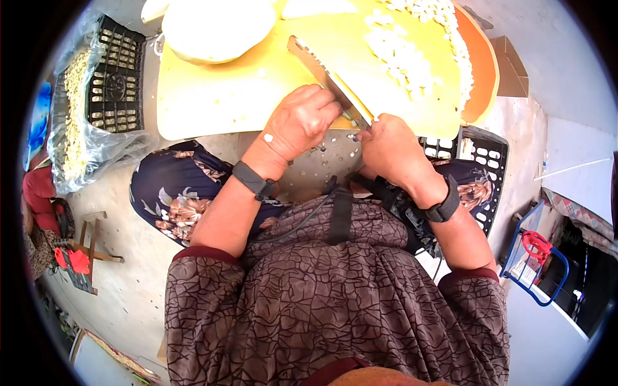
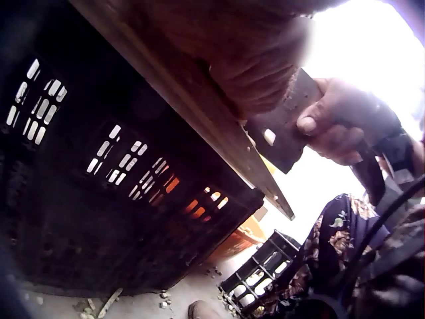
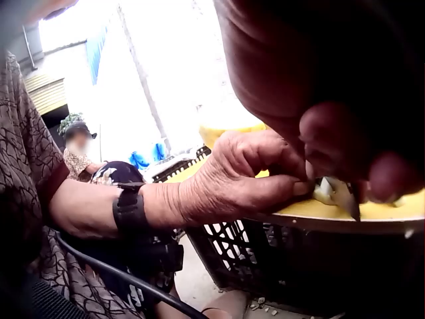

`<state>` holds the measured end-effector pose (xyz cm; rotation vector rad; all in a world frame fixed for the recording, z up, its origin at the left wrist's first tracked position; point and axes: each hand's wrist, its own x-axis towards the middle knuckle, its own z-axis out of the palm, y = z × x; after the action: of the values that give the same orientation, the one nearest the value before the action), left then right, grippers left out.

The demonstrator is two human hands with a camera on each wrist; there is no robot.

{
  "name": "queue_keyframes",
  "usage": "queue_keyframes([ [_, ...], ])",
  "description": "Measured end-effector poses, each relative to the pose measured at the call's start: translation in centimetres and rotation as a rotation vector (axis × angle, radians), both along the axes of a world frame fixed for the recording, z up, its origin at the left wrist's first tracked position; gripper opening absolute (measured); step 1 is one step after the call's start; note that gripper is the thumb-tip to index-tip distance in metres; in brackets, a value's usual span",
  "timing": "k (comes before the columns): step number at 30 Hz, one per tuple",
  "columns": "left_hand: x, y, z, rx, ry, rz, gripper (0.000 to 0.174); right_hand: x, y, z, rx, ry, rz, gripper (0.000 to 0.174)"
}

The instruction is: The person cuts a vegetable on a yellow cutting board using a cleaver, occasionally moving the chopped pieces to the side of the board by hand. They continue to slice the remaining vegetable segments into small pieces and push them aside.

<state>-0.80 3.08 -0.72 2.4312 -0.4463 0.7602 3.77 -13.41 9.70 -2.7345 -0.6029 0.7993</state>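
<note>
My right hand point(image 1: 393, 145) grips a long, broad-bladed knife point(image 1: 318, 69), which slants over the front of a yellow board point(image 1: 212, 106). My left hand point(image 1: 302, 119) is close beside the blade with curled fingers. In the right wrist view, the thumb and fingers of the left hand point(image 3: 246, 176) pinch a small pale vegetable piece point(image 3: 324, 191) next to the knife's tip point(image 3: 352, 205). Another pale bit point(image 2: 269, 137) clings to the blade in the left wrist view. Diced pale pieces point(image 1: 402, 61) lie heaped on the board's right side.
A large, washed-out round thing point(image 1: 219, 29) stands at the board's back left. An orange basin point(image 1: 484, 71) shows beyond its right edge. Under the board is a black slotted crate point(image 2: 126, 153). A black crate point(image 1: 116, 77) and a plastic bag point(image 1: 74, 122) of pale pieces stand left.
</note>
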Motion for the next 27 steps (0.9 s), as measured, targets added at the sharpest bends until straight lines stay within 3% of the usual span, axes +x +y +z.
queue_keyframes([
  [3,0.0,0.1,0.1,-0.013,0.008,-0.020,0.017,0.2,-0.5,-1.1,0.039,-0.081,0.064,0.017],
  [9,-0.1,-0.1,0.0,0.003,0.010,-0.005,0.016,1.1,1.3,-1.0,0.011,-0.009,0.051,0.017],
  [15,0.1,0.1,0.0,-0.026,0.028,-0.014,0.011,1.0,0.7,-3.6,0.208,-0.185,0.041,0.021],
  [24,0.3,0.4,0.2,-0.041,0.083,-0.053,0.009,2.6,-0.4,-3.3,0.401,0.020,-0.230,0.029],
  [27,0.5,0.3,0.2,-0.063,0.059,-0.050,0.009,2.6,-0.9,-0.5,0.493,0.242,-0.391,0.027],
])
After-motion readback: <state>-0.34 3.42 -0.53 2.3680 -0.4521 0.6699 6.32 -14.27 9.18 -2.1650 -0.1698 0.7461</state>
